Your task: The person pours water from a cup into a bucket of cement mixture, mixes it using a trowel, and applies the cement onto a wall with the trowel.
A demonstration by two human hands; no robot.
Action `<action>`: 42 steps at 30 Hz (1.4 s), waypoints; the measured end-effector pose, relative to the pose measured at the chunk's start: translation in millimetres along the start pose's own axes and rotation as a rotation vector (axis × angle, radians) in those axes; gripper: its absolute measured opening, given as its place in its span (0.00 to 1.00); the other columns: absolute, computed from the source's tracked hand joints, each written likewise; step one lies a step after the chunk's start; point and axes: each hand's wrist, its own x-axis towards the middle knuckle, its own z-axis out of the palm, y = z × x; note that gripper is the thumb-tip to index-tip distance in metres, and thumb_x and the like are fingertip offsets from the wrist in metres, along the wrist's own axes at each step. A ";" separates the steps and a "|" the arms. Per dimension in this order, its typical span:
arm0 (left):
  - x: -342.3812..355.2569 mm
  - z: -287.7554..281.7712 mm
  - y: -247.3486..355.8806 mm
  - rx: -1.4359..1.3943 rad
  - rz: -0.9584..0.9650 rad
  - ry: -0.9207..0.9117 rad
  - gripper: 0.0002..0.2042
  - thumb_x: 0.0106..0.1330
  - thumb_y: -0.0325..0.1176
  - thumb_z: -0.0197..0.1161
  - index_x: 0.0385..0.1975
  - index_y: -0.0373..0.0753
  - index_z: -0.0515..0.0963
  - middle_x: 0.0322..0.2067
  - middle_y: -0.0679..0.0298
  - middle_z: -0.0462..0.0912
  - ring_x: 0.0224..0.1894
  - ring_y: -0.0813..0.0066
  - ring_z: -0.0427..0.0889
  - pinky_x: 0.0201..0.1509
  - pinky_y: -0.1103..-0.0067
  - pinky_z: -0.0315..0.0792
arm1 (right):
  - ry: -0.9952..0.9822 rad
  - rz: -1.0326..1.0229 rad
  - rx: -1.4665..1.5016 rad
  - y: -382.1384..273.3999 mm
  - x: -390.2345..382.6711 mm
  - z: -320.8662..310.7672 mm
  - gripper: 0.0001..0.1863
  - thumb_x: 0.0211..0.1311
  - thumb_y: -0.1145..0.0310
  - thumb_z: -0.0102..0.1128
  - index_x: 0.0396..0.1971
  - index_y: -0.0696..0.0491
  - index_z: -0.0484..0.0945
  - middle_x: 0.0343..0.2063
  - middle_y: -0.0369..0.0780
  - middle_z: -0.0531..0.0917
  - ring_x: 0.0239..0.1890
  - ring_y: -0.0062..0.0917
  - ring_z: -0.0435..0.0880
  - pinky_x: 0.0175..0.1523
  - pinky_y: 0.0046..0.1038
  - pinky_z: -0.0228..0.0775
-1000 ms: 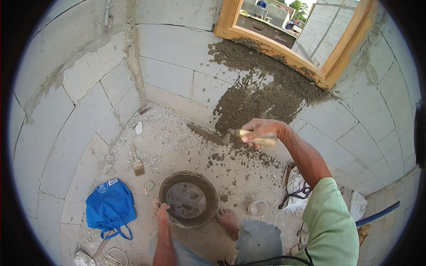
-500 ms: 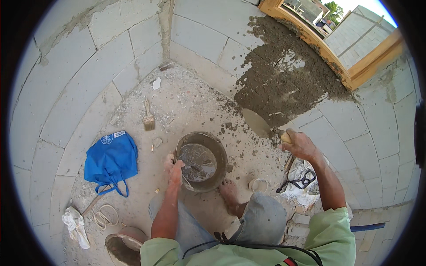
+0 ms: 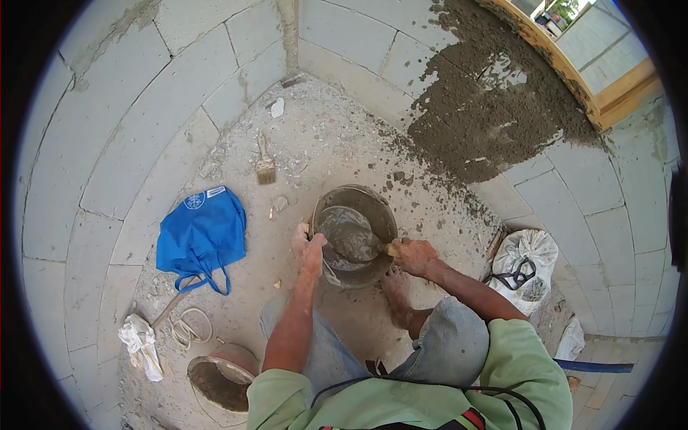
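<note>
One trowel (image 3: 368, 247), gripped in your right hand (image 3: 416, 256), points left into the bucket (image 3: 383, 211) your left hand (image 3: 308, 247) holds, its blade seemingly lying in mortar (image 3: 335, 223).

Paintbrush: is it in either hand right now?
No, the paintbrush lies on the floor, while the left hand grips the bucket at its rim and the right hand holds the trowel handle.

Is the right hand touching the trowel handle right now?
Touching. The head view shows the right hand closed around the trowel handle, with the blade inside the bucket.
</note>
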 end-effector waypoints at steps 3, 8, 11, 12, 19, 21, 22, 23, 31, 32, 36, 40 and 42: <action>3.3 -6.1 1.8 -0.018 -0.031 -0.001 0.10 0.44 0.25 0.58 0.29 0.35 0.71 0.28 0.68 0.72 0.31 0.80 0.68 0.37 0.80 0.66 | 0.020 0.043 0.083 8.4 -18.1 -11.1 0.24 0.58 0.54 0.59 0.51 0.48 0.71 0.44 0.46 0.79 0.44 0.43 0.82 0.47 0.44 0.75; 6.4 8.4 -0.6 -0.104 -0.074 -0.020 0.12 0.44 0.23 0.56 0.32 0.36 0.70 0.30 0.68 0.72 0.32 0.81 0.69 0.37 0.82 0.66 | 0.184 -0.015 0.121 35.4 -54.1 -50.9 0.21 0.59 0.51 0.60 0.48 0.47 0.71 0.41 0.45 0.79 0.42 0.44 0.82 0.44 0.44 0.75; 11.4 -8.1 -6.2 -0.145 -0.066 -0.007 0.11 0.44 0.22 0.56 0.30 0.39 0.69 0.29 0.69 0.71 0.31 0.81 0.68 0.37 0.83 0.65 | 0.255 -0.070 0.118 32.7 -68.5 -97.8 0.23 0.57 0.50 0.63 0.46 0.48 0.72 0.37 0.43 0.79 0.40 0.43 0.82 0.42 0.43 0.75; 11.8 -8.7 -3.1 -0.160 -0.075 -0.012 0.11 0.44 0.22 0.55 0.29 0.39 0.68 0.29 0.69 0.71 0.31 0.80 0.68 0.38 0.82 0.65 | 0.277 -0.148 0.127 36.8 -73.0 -108.8 0.24 0.55 0.50 0.64 0.47 0.48 0.72 0.36 0.42 0.80 0.39 0.42 0.82 0.40 0.42 0.75; 17.1 -14.2 -11.3 -0.095 -0.077 0.018 0.11 0.43 0.22 0.54 0.28 0.41 0.67 0.29 0.69 0.70 0.32 0.79 0.68 0.40 0.80 0.65 | -0.108 -0.145 0.814 111.3 -97.1 -228.6 0.22 0.54 0.52 0.70 0.35 0.54 0.76 0.22 0.34 0.77 0.26 0.21 0.80 0.30 0.26 0.71; 11.4 -2.4 -10.3 -0.131 -0.094 0.012 0.11 0.43 0.22 0.54 0.28 0.40 0.67 0.29 0.69 0.70 0.32 0.79 0.67 0.40 0.81 0.65 | 0.059 -0.031 0.931 153.2 -107.7 -252.1 0.23 0.57 0.49 0.67 0.31 0.56 0.74 0.21 0.34 0.77 0.21 0.18 0.78 0.25 0.23 0.70; 9.3 -0.1 -10.7 -0.141 -0.100 0.018 0.11 0.43 0.22 0.54 0.28 0.40 0.67 0.29 0.69 0.70 0.32 0.79 0.67 0.40 0.81 0.65 | 0.273 0.136 0.834 160.3 -123.4 -267.1 0.23 0.59 0.47 0.65 0.30 0.56 0.74 0.21 0.34 0.76 0.20 0.17 0.77 0.24 0.23 0.70; 7.8 -1.9 -12.2 -0.142 -0.115 0.033 0.11 0.43 0.22 0.54 0.28 0.40 0.67 0.29 0.69 0.70 0.32 0.79 0.67 0.40 0.81 0.65 | 0.478 0.294 0.730 159.8 -144.6 -280.7 0.24 0.60 0.46 0.63 0.28 0.56 0.74 0.20 0.34 0.76 0.20 0.17 0.77 0.23 0.23 0.70; 17.0 -4.4 -14.7 -0.060 -0.025 -0.018 0.11 0.44 0.23 0.54 0.29 0.39 0.68 0.28 0.67 0.72 0.30 0.77 0.69 0.38 0.79 0.68 | 0.651 0.473 0.583 139.2 -255.0 -279.5 0.25 0.61 0.45 0.62 0.29 0.55 0.71 0.19 0.34 0.73 0.16 0.16 0.74 0.19 0.22 0.67; 18.3 -5.1 -13.4 -0.055 -0.017 -0.014 0.11 0.44 0.23 0.54 0.29 0.39 0.68 0.28 0.67 0.72 0.30 0.77 0.69 0.38 0.79 0.68 | 0.598 0.491 0.564 137.8 -249.6 -265.0 0.25 0.61 0.45 0.62 0.30 0.55 0.71 0.20 0.35 0.74 0.17 0.16 0.74 0.20 0.23 0.67; 13.1 0.2 -5.5 -0.037 -0.022 -0.025 0.11 0.44 0.23 0.55 0.29 0.38 0.68 0.29 0.67 0.73 0.31 0.78 0.69 0.40 0.81 0.67 | 0.445 0.362 0.250 123.2 -198.7 -187.6 0.27 0.58 0.45 0.63 0.39 0.57 0.74 0.27 0.46 0.81 0.27 0.40 0.81 0.36 0.39 0.73; 10.6 0.1 -10.4 0.035 -0.034 -0.053 0.11 0.44 0.23 0.55 0.31 0.38 0.69 0.29 0.67 0.72 0.32 0.78 0.68 0.40 0.81 0.66 | 0.187 0.253 0.108 67.2 -121.4 -116.8 0.26 0.59 0.49 0.62 0.51 0.48 0.70 0.37 0.50 0.82 0.41 0.46 0.82 0.45 0.44 0.74; 12.8 -2.6 -16.4 -0.008 -0.019 -0.057 0.12 0.44 0.23 0.55 0.31 0.38 0.69 0.30 0.67 0.72 0.32 0.78 0.68 0.40 0.81 0.66 | 0.099 0.126 0.026 33.3 -82.6 -97.9 0.25 0.59 0.57 0.59 0.53 0.51 0.68 0.38 0.49 0.81 0.41 0.44 0.83 0.45 0.42 0.76</action>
